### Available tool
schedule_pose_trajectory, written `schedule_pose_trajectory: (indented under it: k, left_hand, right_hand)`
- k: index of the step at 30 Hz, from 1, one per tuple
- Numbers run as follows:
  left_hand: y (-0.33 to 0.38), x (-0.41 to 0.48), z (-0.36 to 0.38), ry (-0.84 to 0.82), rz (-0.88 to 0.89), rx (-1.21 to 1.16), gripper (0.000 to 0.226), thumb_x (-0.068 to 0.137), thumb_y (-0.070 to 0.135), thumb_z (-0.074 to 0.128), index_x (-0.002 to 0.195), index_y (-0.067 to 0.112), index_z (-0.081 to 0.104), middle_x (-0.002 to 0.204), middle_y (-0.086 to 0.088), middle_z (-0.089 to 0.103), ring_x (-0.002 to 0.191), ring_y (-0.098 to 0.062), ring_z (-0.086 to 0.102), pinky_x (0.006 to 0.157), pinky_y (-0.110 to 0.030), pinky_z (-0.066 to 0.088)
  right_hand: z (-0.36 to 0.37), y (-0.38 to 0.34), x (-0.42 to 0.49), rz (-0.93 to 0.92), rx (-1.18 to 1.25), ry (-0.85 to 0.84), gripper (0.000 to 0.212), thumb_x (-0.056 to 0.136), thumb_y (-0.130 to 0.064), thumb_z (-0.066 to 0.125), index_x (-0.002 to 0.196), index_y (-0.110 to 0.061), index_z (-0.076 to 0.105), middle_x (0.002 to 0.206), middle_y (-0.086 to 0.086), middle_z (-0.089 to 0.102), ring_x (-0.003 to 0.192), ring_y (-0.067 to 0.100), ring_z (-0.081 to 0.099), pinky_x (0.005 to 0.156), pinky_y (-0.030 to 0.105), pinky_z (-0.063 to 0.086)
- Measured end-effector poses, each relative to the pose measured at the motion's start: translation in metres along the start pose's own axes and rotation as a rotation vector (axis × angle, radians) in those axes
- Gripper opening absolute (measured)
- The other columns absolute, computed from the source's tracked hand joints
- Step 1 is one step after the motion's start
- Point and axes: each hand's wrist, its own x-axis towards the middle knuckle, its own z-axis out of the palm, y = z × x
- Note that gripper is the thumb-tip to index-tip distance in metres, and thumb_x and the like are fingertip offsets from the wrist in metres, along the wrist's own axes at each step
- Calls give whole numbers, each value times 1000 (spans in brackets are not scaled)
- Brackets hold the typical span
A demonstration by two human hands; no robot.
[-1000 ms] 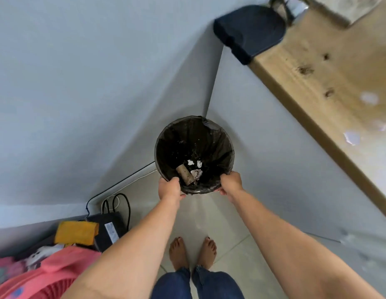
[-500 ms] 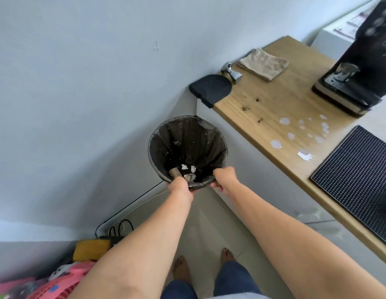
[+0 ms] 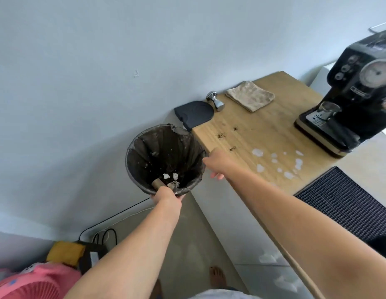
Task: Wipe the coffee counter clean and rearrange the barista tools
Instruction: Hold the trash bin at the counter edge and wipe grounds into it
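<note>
My left hand (image 3: pixel 166 195) grips the near rim of a black-lined waste bin (image 3: pixel 144 147), held up beside the left end of the wooden counter (image 3: pixel 274 130). Paper scraps and a cardboard tube lie inside the bin. My right hand (image 3: pixel 218 162) is off the bin, fingers loosely apart, hovering at the counter's near left corner. The counter bears coffee grounds (image 3: pixel 221 135) and white spills (image 3: pixel 274 160). A folded beige cloth (image 3: pixel 250 98), a metal tamper (image 3: pixel 215 102) and a black tamping mat (image 3: pixel 194 112) sit at the far left.
A black espresso machine (image 3: pixel 356 100) stands at the counter's right. A dark ribbed mat (image 3: pixel 347 201) lies near the front edge. The wall is close behind the bin. On the floor are cables (image 3: pixel 105 234), a black box, a yellow item and a pink fan (image 3: pixel 36 283).
The view has swung up to the counter. The bin rose to counter height. My right hand let go of the bin's rim and moved right over the counter's corner.
</note>
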Motion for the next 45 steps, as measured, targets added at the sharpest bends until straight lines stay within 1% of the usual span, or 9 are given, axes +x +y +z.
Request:
schedule_pose_trajectory:
  k: [2,5,8,15,19,26,32,36,45]
  left_hand:
    - [-10,-19,11,51,-9,-87,48,103,17,31,151,21,27,155,-14,32,137,-42,37,97,-63,46]
    - [-25,-29,21,86,37,-74,49,104,20,29,153,21,26,158,-8,30,141,-34,36,94,-51,49]
    - [-38,-29,32,184,144,68,49,105,27,24,154,25,22,162,-7,21,146,-33,26,105,-57,41]
    - [-57,-13,44,208,75,-57,48,99,18,41,147,19,39,145,-14,46,117,-38,55,65,-43,58]
    - [-59,-5,58,273,38,-270,50,95,16,41,144,25,41,144,-13,44,109,-38,52,63,-47,56]
    - [-61,23,69,347,58,-269,52,89,10,35,139,20,47,136,-16,50,109,-42,57,47,-46,58]
    - [-61,33,68,329,85,-294,52,88,8,36,137,18,50,132,-17,55,106,-41,58,48,-48,57]
    - [-56,30,64,311,91,-300,52,88,7,36,137,21,50,133,-17,54,108,-42,58,49,-51,58]
    - [-47,7,48,278,59,-307,57,92,6,37,145,25,37,140,-17,49,117,-44,54,71,-58,59]
  right_hand:
    - [-32,8,16,-115,21,73,26,86,-15,42,77,-2,62,67,15,71,56,31,65,57,37,56]
    - [-77,24,46,-174,24,208,16,83,-17,43,74,-13,56,72,10,59,70,30,62,59,34,45]
    - [-116,40,76,-177,51,320,27,89,-22,49,107,-14,68,103,7,69,97,29,65,82,36,53]
    - [-169,63,147,-192,-272,483,56,89,-40,56,138,-13,49,143,13,45,133,33,42,107,44,34]
    - [-184,71,190,-186,-303,458,80,88,-53,56,150,-11,30,161,16,21,151,33,14,120,46,17]
    - [-193,61,244,-197,-361,532,86,84,-69,51,146,-12,35,158,22,25,148,38,16,118,51,13]
    - [-195,52,254,-249,-587,693,40,96,-30,49,127,-5,52,128,31,54,122,47,46,105,54,32]
    - [-211,58,245,-279,-569,673,44,91,-6,42,135,-3,43,127,28,56,119,44,49,97,49,40]
    - [-219,94,183,-152,-312,506,58,86,-43,54,141,-30,41,108,2,61,107,31,59,81,39,42]
